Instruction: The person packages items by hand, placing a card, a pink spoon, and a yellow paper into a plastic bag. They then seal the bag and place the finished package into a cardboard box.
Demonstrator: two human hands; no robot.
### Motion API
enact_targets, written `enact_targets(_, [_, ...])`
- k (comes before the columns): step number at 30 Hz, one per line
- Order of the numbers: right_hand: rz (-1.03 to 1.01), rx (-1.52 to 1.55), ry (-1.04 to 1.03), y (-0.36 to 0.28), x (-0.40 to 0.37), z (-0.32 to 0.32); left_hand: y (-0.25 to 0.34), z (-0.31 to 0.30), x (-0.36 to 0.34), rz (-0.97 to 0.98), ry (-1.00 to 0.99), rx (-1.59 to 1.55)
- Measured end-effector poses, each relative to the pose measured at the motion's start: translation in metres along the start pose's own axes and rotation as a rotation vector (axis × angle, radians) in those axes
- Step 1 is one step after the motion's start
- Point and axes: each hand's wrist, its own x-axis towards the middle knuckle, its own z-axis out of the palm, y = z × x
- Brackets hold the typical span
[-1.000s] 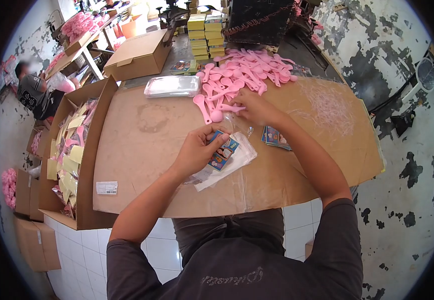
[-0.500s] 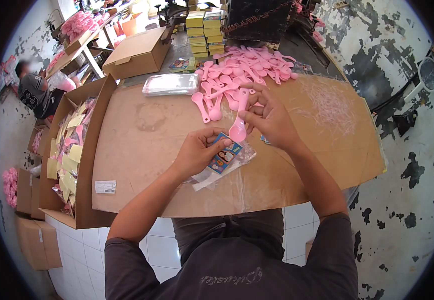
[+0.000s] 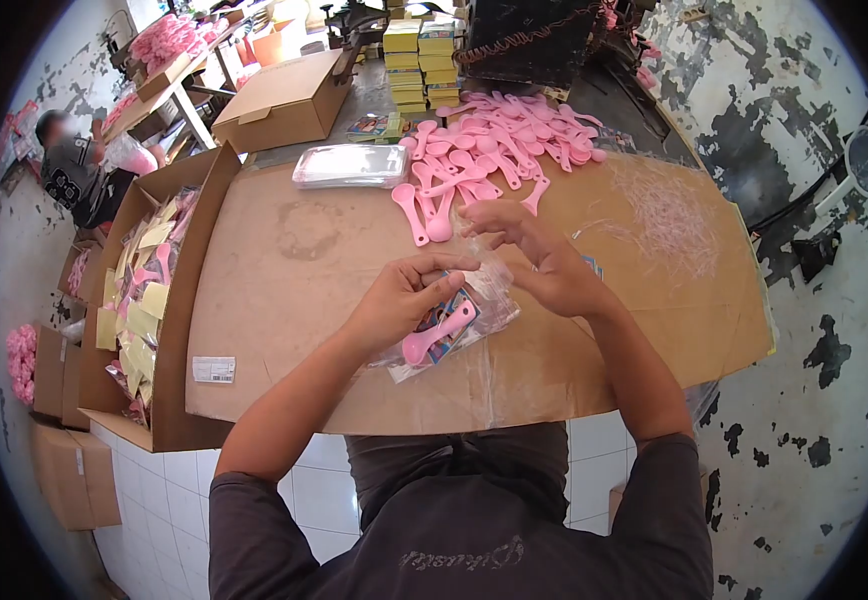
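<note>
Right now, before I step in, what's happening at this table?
A person has their left hand at a small picture card, with a pink spoon lying across it. Their right hand is open beside crumpled clear plastic, holding no spoon. I can't tell whether card and spoon are inside a bag. Beyond the hands is a loose spoon pile; to the left, an open box holds bagged pieces. Another person is off to the far left.

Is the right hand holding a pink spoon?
No, the right hand is open, and one pink spoon lies across the printed card by the left hand.
</note>
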Motion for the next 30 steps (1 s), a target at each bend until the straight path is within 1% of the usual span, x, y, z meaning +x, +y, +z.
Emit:
enact_targets(1, [-0.109, -0.157, -0.042, -0.005, 0.002, 0.000, 0.001, -0.002, 0.000, -0.018, -0.023, 0.001])
enact_targets(2, [-0.102, -0.153, -0.098, -0.009, 0.003, -0.002, 0.001, -0.003, -0.001, -0.037, -0.045, 0.001])
enact_targets(4, [-0.089, -0.145, -0.212, -0.020, 0.008, -0.007, 0.005, -0.002, -0.003, 0.058, -0.031, -0.065])
enact_targets(5, [-0.154, -0.278, -0.208, -0.028, 0.010, -0.009, 0.006, 0.000, -0.004, 0.104, -0.027, -0.099])
enact_targets(7, [-0.284, -0.548, -0.197, -0.057, 0.018, -0.013, 0.010, 0.005, -0.003, 0.242, 0.022, -0.052])
enact_targets(8, [-0.266, -0.582, -0.171, -0.066, 0.020, -0.014, 0.011, 0.006, -0.003, 0.310, 0.046, -0.027])
enact_targets(9, [-0.245, -0.615, -0.143, -0.074, 0.019, -0.015, 0.013, 0.004, -0.003, 0.379, 0.034, 0.110])
enact_targets(11, [-0.212, -0.676, -0.122, -0.080, 0.019, -0.017, 0.016, 0.008, -0.012, 0.359, -0.014, 0.147])
enact_targets(12, [-0.199, -0.700, -0.127, -0.081, 0.019, -0.018, 0.021, 0.011, -0.017, 0.350, -0.037, 0.165])
enact_targets(13, [-0.186, -0.723, -0.132, -0.082, 0.020, -0.018, 0.026, 0.013, -0.020, 0.405, -0.041, 0.298])
enact_targets(16, [-0.137, -0.626, -0.084, -0.078, 0.018, -0.012, 0.030, 0.025, -0.019, 0.461, 0.015, 0.301])
enact_targets(19, [-0.100, -0.569, -0.097, -0.080, 0.016, -0.010, 0.034, 0.027, -0.018, 0.361, 0.077, 0.257])
enact_targets(22, [-0.082, -0.533, 0.043, -0.071, 0.013, -0.001, 0.035, 0.032, -0.016, 0.348, 0.085, 0.110])
enact_targets(25, [-0.372, -0.818, 0.214, -0.067, 0.017, 0.006, 0.032, 0.030, -0.013, 0.334, 0.116, 0.076])
enact_targets(28, [-0.473, -1.060, 0.133, -0.071, 0.014, 0.009, 0.029, 0.027, -0.012, 0.336, 0.209, 0.275])
enact_targets(30, [-0.486, -1.099, 0.125, -0.067, 0.014, 0.015, 0.030, 0.031, -0.014, 0.471, 0.265, 0.452])
